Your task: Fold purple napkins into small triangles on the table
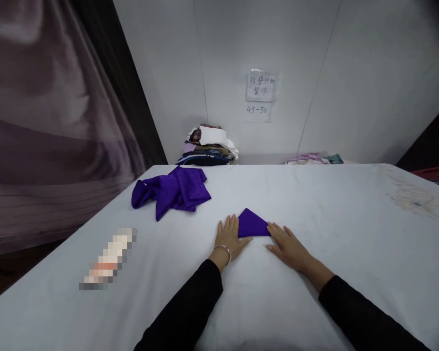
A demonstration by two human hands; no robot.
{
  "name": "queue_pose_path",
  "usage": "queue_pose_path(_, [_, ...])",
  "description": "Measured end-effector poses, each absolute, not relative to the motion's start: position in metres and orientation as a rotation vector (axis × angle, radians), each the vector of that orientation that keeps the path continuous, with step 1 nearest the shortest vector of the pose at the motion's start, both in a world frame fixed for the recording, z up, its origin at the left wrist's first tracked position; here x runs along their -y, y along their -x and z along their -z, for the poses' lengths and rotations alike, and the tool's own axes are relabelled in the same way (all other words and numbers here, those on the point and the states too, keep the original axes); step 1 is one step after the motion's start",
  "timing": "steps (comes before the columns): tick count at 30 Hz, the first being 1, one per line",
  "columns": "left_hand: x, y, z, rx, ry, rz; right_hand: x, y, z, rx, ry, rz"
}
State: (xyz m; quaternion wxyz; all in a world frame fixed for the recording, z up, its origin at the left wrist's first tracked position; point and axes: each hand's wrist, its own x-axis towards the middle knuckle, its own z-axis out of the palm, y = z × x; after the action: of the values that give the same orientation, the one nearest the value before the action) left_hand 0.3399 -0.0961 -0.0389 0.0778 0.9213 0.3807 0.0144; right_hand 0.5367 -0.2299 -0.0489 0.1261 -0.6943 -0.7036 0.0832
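Observation:
A purple cloth napkin [253,225], folded into a small flat shape with a peak at the far side, lies on the white-covered table between my hands. My left hand [229,238] rests flat over its left end, fingers stretched out and the thumb along the near edge. On the other side, my right hand [287,246] touches the right corner with its fingertips, the fingers extended. Neither hand grips the cloth. Part of the napkin's left end is hidden under my left hand. Farther off to the left, several loose purple napkins [175,192] lie in a crumpled heap.
White cloth covers the table [314,200]. A blurred-out object [109,258] lies at the left. Behind the far edge are a stack of folded clothes [208,146] and more fabric [309,159]. Handwritten paper signs [260,87] hang on the wall. A curtain [58,122] hangs at the left.

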Motion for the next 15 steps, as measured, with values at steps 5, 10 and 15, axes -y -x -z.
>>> queue_pose_path(5, [0.102, -0.303, 0.038, -1.166, -2.733, -0.027, 0.231, -0.537, 0.049, 2.048, 2.020, -0.243])
queue_pose_path(10, [0.102, -0.277, 0.038, -1.192, -2.677, -0.114, 0.231, -0.538, 0.051, 2.052, 2.027, -0.225])
queue_pose_path(15, [0.096, -0.275, 0.037, -1.248, -2.581, -0.360, 0.231, -0.538, 0.053, 2.054, 2.032, -0.199])
